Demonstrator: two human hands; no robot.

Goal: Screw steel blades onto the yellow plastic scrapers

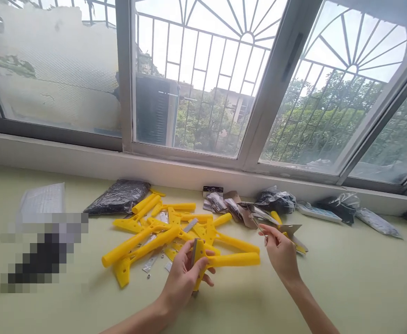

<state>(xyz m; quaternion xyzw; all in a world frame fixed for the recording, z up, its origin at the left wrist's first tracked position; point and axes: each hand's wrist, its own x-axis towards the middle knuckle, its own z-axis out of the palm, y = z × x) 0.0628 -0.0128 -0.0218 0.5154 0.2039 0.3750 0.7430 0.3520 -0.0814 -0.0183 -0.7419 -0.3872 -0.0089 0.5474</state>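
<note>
The left hand was found closed around the head of a yellow scraper, thumb across the near face and fingers behind. The scraper's handle pointed towards the right hand, its free end near that hand but apart from it. A grey strip ran along the edge of the scraper's head on the left. The right hand pinched a thin tool between thumb and fingertips; the tool's type could not be determined. A pile of yellow scraper parts lay on the table, beyond and to the left of the held scraper. Small nuts lay at its near edge. Broad metal blades lay just beyond the right hand.
</note>
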